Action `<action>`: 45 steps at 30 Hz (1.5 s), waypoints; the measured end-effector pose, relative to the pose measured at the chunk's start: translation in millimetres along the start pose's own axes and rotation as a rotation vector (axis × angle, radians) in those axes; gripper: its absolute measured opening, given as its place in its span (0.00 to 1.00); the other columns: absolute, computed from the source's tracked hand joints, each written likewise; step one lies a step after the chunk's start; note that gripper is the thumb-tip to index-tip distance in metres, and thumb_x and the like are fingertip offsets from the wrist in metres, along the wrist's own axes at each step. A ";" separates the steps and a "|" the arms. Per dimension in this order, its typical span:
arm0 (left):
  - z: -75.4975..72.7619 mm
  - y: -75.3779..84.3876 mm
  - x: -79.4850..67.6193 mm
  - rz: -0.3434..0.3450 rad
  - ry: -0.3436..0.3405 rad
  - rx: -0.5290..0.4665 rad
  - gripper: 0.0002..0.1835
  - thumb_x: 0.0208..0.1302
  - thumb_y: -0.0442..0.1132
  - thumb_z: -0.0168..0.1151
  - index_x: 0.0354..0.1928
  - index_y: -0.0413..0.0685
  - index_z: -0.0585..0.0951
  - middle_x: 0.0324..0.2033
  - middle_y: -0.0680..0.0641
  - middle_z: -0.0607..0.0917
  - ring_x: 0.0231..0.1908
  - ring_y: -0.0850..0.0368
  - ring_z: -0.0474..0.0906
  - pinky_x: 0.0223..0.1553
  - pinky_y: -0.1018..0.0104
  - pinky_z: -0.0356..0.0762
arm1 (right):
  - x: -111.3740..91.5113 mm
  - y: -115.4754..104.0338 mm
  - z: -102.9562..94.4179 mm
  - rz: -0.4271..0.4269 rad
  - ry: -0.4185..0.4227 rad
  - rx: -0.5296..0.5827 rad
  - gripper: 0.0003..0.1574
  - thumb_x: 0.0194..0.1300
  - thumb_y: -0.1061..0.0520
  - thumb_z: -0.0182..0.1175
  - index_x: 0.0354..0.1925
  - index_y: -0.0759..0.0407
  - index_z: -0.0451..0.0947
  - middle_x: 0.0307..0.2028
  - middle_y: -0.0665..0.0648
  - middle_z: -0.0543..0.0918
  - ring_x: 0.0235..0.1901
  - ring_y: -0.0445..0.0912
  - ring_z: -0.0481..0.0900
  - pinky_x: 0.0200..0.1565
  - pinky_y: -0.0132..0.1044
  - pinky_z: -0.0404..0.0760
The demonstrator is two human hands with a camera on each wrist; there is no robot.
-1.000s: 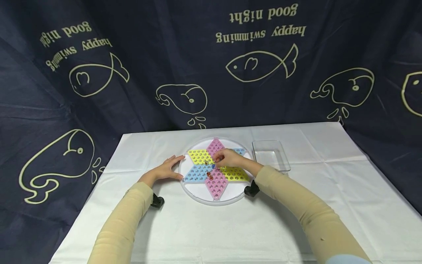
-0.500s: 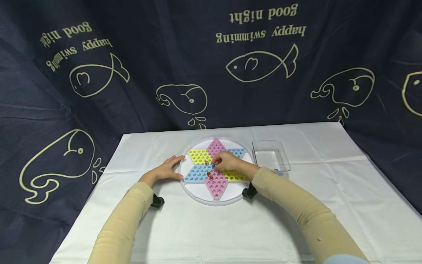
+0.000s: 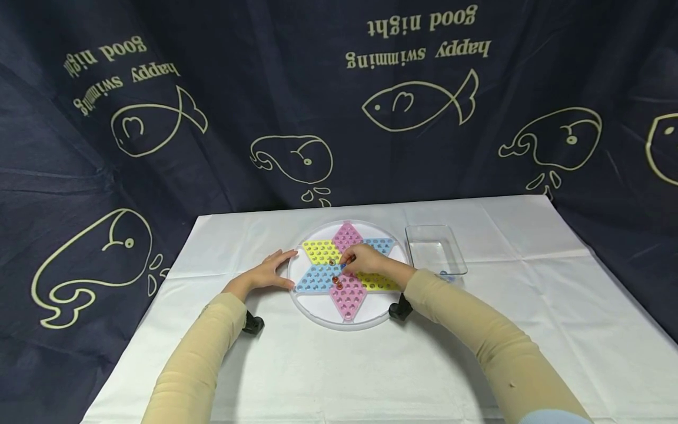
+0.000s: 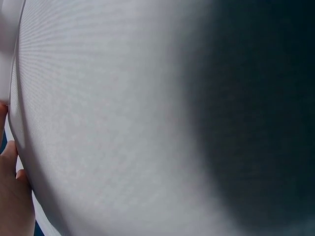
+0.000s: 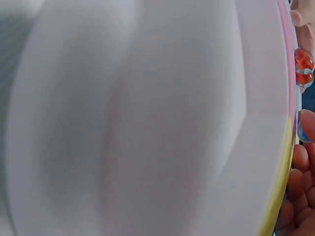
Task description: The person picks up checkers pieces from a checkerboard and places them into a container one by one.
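A round white Chinese checkers board point(image 3: 316, 305) with a pink, yellow and blue star lies on the table. My right hand point(image 3: 365, 259) is over its centre, thumb and finger pinching a blue marble point(image 3: 342, 267); the right wrist view shows that blue marble point(image 5: 303, 132) partly covered by a fingertip. Two orange-red marbles point(image 3: 337, 282) sit side by side near the pink section, and a clear marble with an orange tint point(image 3: 332, 262) lies by the yellow one. My left hand point(image 3: 265, 274) touches the board's left rim, thumb and fingers spread apart.
A clear rectangular container point(image 3: 435, 250) stands right of the board, with something blue point(image 3: 445, 273) near its front edge, partly behind the right sleeve. White cloth point(image 3: 318, 371) covers the table. A dark curtain point(image 3: 339, 159) with fish drawings hangs behind.
My right hand has moved slightly left and down onto the blue marble, which looked uncovered one second ago. The left hand stays at the rim.
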State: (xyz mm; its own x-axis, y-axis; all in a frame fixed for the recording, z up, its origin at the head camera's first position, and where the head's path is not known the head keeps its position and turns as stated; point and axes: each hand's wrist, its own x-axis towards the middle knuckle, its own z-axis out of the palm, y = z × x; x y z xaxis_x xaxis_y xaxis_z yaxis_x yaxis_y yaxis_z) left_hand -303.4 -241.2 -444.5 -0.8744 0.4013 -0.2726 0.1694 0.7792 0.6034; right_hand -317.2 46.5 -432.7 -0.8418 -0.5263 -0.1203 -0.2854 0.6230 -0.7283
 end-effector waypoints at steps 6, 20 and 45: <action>-1.3 0.7 -0.1 -0.001 -0.004 0.002 0.52 0.44 0.56 0.70 0.70 0.54 0.53 0.69 0.34 0.42 0.68 0.33 0.34 0.64 0.35 0.37 | -3.1 -0.2 -4.8 0.033 0.006 0.089 0.11 0.54 0.59 0.65 0.38 0.61 0.79 0.30 0.52 0.78 0.29 0.41 0.71 0.31 0.27 0.71; 0.6 -0.1 0.0 -0.004 0.003 -0.001 0.52 0.45 0.55 0.70 0.70 0.54 0.53 0.69 0.32 0.43 0.67 0.31 0.34 0.63 0.34 0.38 | -6.8 1.2 -14.5 0.045 0.011 0.101 0.16 0.54 0.59 0.65 0.43 0.62 0.79 0.36 0.54 0.79 0.35 0.43 0.73 0.38 0.29 0.74; 0.6 0.4 -1.6 -0.005 0.005 -0.008 0.53 0.43 0.56 0.71 0.70 0.54 0.54 0.69 0.33 0.42 0.67 0.31 0.34 0.63 0.34 0.38 | -36.5 5.8 -70.1 -0.007 0.086 0.151 0.20 0.56 0.60 0.62 0.47 0.69 0.76 0.36 0.56 0.79 0.35 0.45 0.72 0.37 0.34 0.74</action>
State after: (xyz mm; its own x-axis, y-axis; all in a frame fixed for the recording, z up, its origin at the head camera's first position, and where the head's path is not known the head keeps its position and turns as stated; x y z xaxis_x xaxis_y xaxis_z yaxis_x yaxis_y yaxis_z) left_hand -301.6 -241.3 -444.4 -0.8773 0.3952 -0.2723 0.1614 0.7773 0.6081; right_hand -320.2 109.9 -385.3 -0.8780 -0.4747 -0.0611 -0.2248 0.5217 -0.8230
